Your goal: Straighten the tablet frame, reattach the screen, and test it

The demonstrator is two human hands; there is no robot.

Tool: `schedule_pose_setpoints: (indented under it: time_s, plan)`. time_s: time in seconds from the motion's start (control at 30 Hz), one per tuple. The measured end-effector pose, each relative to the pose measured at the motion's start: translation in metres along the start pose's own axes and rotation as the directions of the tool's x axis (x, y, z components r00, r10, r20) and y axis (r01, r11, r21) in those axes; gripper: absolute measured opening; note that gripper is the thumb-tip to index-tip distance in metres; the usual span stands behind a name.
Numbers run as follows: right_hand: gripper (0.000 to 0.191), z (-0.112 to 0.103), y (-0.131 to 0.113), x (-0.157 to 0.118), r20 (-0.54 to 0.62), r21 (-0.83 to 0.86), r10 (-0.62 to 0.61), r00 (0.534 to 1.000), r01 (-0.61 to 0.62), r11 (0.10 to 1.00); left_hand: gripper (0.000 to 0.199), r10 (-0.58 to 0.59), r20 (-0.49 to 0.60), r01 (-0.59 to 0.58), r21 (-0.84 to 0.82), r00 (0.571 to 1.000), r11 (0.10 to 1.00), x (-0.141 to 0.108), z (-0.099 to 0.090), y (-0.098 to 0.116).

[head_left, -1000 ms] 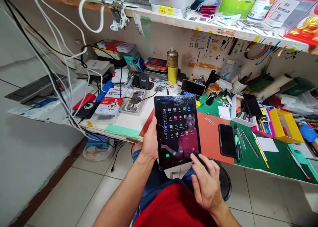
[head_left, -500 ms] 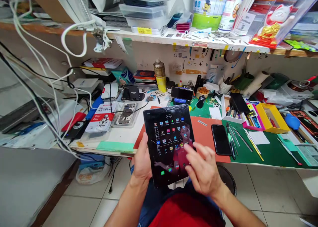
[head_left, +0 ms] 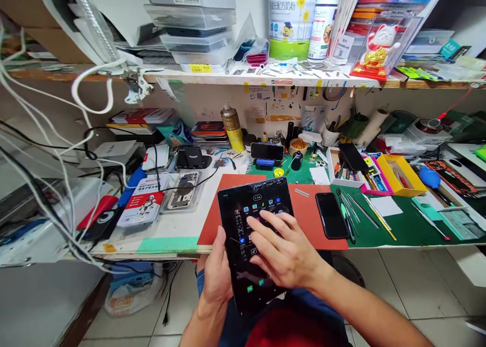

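A black tablet (head_left: 243, 271) with a lit screen of app icons is tilted above my lap, at the table's front edge. My left hand (head_left: 218, 271) grips its left side, the thumb along the edge and the other fingers hidden behind it. Over the middle of the screen lies my right hand (head_left: 284, 251), fingers spread and covering several icons; whether the fingertips touch the glass cannot be made out. The tablet's upper end overlaps an orange-red mat (head_left: 307, 210). On the mat's right side rests a black phone (head_left: 331, 215).
Tweezers and thin tools (head_left: 360, 210) lie right of the phone. Behind them stand a white box (head_left: 343, 177) of tools and a yellow box (head_left: 412, 187). A boxed battery (head_left: 142, 205) and loose cables are at the left. A loaded shelf (head_left: 212, 79) runs above.
My right hand has moved left and up across the screen from its right edge. The tablet sits slightly lower in view, and the camera view has shifted, showing more of the shelf.
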State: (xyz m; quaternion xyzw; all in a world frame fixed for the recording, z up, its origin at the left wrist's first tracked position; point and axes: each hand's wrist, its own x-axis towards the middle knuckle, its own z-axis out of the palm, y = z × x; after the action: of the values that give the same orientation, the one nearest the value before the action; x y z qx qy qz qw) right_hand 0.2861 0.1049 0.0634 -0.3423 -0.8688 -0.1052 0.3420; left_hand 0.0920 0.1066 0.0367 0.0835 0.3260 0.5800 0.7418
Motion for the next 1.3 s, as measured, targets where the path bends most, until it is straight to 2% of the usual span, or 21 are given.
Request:
schedule_pose_setpoints:
  time_s: [0.07, 0.13, 0.23, 0.3, 0.43, 0.5, 0.6, 0.63, 0.73, 0.8, 0.87, 0.9, 0.97, 1.0, 1.07, 1.1, 1.17, 1.23, 1.3]
  plan:
    - [0.032, 0.001, 0.011, 0.012, -0.031, -0.021, 0.012, 0.999, -0.012, 1.000, 0.044, -0.017, 0.045, 0.018, -0.016, 0.999, 1.000, 0.000, -0.004, -0.003]
    - [0.030, 0.000, 0.022, 0.018, -0.065, -0.046, 0.066, 0.996, -0.069, 0.997, 0.048, -0.071, 0.169, 0.080, -0.045, 0.983, 0.996, -0.001, -0.004, -0.005]
    - [0.028, -0.005, 0.036, 0.013, -0.117, -0.081, 0.186, 0.976, -0.196, 0.977, 0.055, -0.104, 0.329, 0.138, -0.081, 0.938, 0.987, -0.003, 0.001, -0.007]
    - [0.029, -0.009, 0.042, 0.006, -0.130, -0.092, 0.235, 0.963, -0.247, 0.964, 0.057, -0.110, 0.359, 0.151, -0.088, 0.927, 0.985, -0.003, 0.005, -0.006]
    - [0.031, -0.017, 0.039, -0.006, -0.144, -0.046, 0.236, 0.961, -0.244, 0.969, 0.056, -0.121, 0.292, 0.148, -0.071, 0.949, 0.986, -0.001, 0.006, -0.005]
    - [0.033, -0.020, 0.031, -0.015, -0.201, 0.011, 0.235, 0.951, -0.237, 0.971, 0.057, -0.132, 0.234, 0.149, -0.056, 0.963, 0.987, 0.002, 0.004, -0.004]
    - [0.039, -0.023, 0.012, -0.034, -0.342, 0.122, 0.268, 0.901, -0.240, 0.963, 0.054, -0.120, 0.171, 0.132, -0.060, 0.978, 0.990, 0.007, 0.001, -0.002]
    - [0.040, -0.023, 0.005, -0.042, -0.354, 0.155, 0.287, 0.890, -0.247, 0.957, 0.053, -0.107, 0.154, 0.118, -0.067, 0.982, 0.991, 0.008, 0.001, -0.001]
    - [0.025, -0.020, -0.019, -0.060, -0.261, 0.201, 0.314, 0.913, -0.267, 0.942, 0.053, -0.038, 0.061, 0.042, -0.076, 0.997, 0.996, 0.011, 0.005, 0.001]
    - [0.017, -0.015, -0.034, -0.065, -0.196, 0.152, 0.330, 0.923, -0.304, 0.940, 0.054, 0.026, -0.026, -0.027, -0.058, 0.999, 0.998, 0.012, 0.010, 0.001]
    - [0.029, -0.009, -0.048, -0.063, -0.141, 0.083, 0.342, 0.929, -0.333, 0.939, 0.057, 0.052, -0.076, -0.056, -0.048, 0.996, 0.997, 0.012, 0.016, 0.001]
    - [0.034, -0.006, -0.054, -0.060, -0.088, 0.075, 0.323, 0.942, -0.317, 0.945, 0.058, 0.046, -0.074, -0.049, -0.050, 0.996, 0.998, 0.011, 0.018, 0.001]
    - [0.035, -0.001, -0.065, -0.054, 0.024, 0.137, 0.195, 0.981, -0.196, 0.971, 0.058, 0.007, -0.035, -0.009, -0.068, 0.999, 0.998, 0.011, 0.021, 0.000]
    - [0.031, 0.001, -0.069, -0.052, 0.044, 0.191, 0.104, 0.994, -0.110, 0.975, 0.057, -0.011, -0.010, 0.010, -0.079, 1.000, 0.997, 0.010, 0.021, 0.000]
    - [0.026, 0.001, -0.074, -0.053, -0.022, 0.298, -0.008, 1.000, 0.014, 0.955, 0.053, -0.049, 0.048, 0.053, -0.095, 0.998, 0.994, 0.010, 0.019, 0.000]
    - [0.026, 0.001, -0.075, -0.056, -0.081, 0.333, 0.009, 0.997, 0.019, 0.943, 0.052, -0.069, 0.081, 0.076, -0.097, 0.994, 0.992, 0.011, 0.017, 0.000]
    - [0.026, -0.003, -0.072, -0.063, -0.145, 0.362, 0.132, 0.981, -0.072, 0.929, 0.054, -0.105, 0.149, 0.118, -0.085, 0.983, 0.989, 0.011, 0.014, 0.001]
    - [0.022, -0.009, -0.066, -0.070, -0.138, 0.329, 0.241, 0.961, -0.185, 0.926, 0.059, -0.129, 0.182, 0.143, -0.064, 0.975, 0.988, 0.012, 0.011, 0.002]
    - [0.018, -0.013, -0.060, -0.074, -0.120, 0.274, 0.292, 0.949, -0.251, 0.929, 0.062, -0.135, 0.175, 0.146, -0.048, 0.975, 0.988, 0.013, 0.011, 0.003]
